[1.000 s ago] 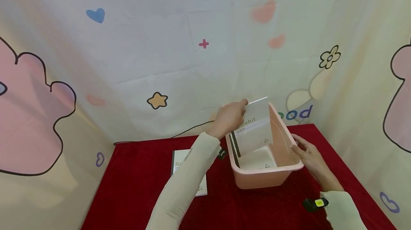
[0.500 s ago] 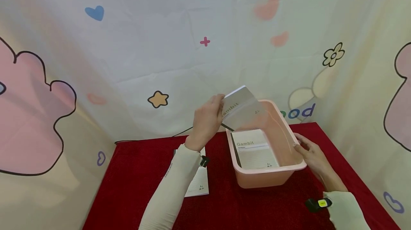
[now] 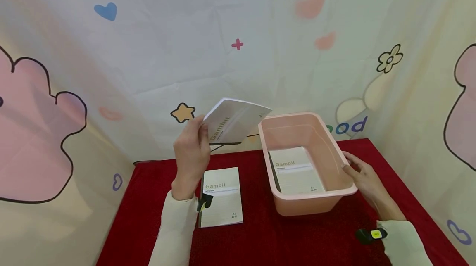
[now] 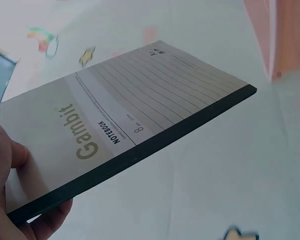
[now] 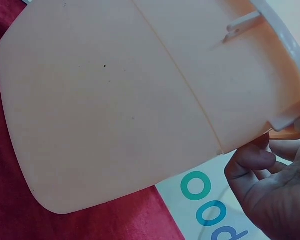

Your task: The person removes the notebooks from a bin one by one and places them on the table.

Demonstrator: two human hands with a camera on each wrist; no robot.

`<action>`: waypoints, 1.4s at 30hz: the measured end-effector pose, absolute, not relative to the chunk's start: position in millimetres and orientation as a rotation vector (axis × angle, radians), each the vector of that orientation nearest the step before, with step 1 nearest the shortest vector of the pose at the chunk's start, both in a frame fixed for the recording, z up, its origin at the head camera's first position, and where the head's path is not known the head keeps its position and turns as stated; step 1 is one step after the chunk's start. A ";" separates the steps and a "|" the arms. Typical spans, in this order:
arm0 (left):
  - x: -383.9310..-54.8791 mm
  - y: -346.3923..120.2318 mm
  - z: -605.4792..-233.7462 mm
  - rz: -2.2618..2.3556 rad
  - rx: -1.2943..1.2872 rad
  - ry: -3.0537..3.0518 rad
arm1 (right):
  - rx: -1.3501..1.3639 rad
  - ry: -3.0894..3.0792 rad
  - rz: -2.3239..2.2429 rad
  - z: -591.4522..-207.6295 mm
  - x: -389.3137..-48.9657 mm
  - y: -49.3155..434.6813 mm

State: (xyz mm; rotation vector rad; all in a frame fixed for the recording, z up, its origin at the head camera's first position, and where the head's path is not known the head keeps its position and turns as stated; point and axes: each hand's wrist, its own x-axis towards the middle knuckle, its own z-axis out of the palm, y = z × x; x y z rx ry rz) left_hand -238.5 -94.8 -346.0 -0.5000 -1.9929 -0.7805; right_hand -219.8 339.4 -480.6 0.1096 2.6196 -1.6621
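A notebook (image 3: 236, 122) is hanging tilted at the head view's centre, the left hand (image 3: 191, 148) pinching it by the titled end. It is probably weighing little and flexing easily, the dark spine (image 4: 137, 155) offering the firmest hold. Lower right, the right hand (image 3: 366, 179) is gripping the pink bin (image 3: 308, 206); a second notebook (image 3: 297, 174) is lying inside.

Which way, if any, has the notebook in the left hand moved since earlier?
Yes, the held notebook moved left in the head view, away from the pink bin toward the orange star.
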 end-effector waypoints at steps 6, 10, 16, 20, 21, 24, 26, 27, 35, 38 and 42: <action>-226.7 -140.8 -358.2 -0.785 -0.393 -2.078 | 0.109 2.629 -1.657 -477.4 -219.3 339.5; -219.7 -170.7 -358.0 -0.828 -0.373 -2.172 | 0.110 2.630 -1.657 -477.3 -219.9 338.1; -213.8 -220.8 -359.0 -0.884 -0.403 -2.389 | 0.111 2.624 -1.661 -476.0 -220.9 336.7; -222.4 -255.2 -370.4 -0.840 -0.529 -2.620 | 0.090 2.625 -1.676 -474.1 -221.0 338.9; -226.4 -263.0 -374.0 -0.843 -0.552 -2.686 | 0.086 2.625 -1.682 -473.6 -220.8 339.4; -240.1 -282.8 -385.2 -0.863 -0.586 -2.887 | 0.091 2.619 -1.686 -473.4 -220.4 340.2; -248.6 -293.0 -392.6 -0.887 -0.554 -3.028 | 0.095 2.614 -1.683 -473.8 -220.1 340.1; -252.6 -297.1 -396.4 -0.917 -0.537 -3.099 | 0.098 2.610 -1.683 -474.2 -219.9 340.0; -281.4 -312.1 -433.5 -1.025 -0.482 -3.338 | 0.099 2.622 -1.662 -477.2 -217.9 340.4; -291.2 -311.0 -449.6 -0.991 -0.431 -3.326 | 0.105 2.619 -1.654 -478.1 -217.5 340.6; -303.7 -304.8 -471.4 -0.867 -0.363 -3.286 | 0.118 2.604 -1.659 -478.0 -218.6 341.2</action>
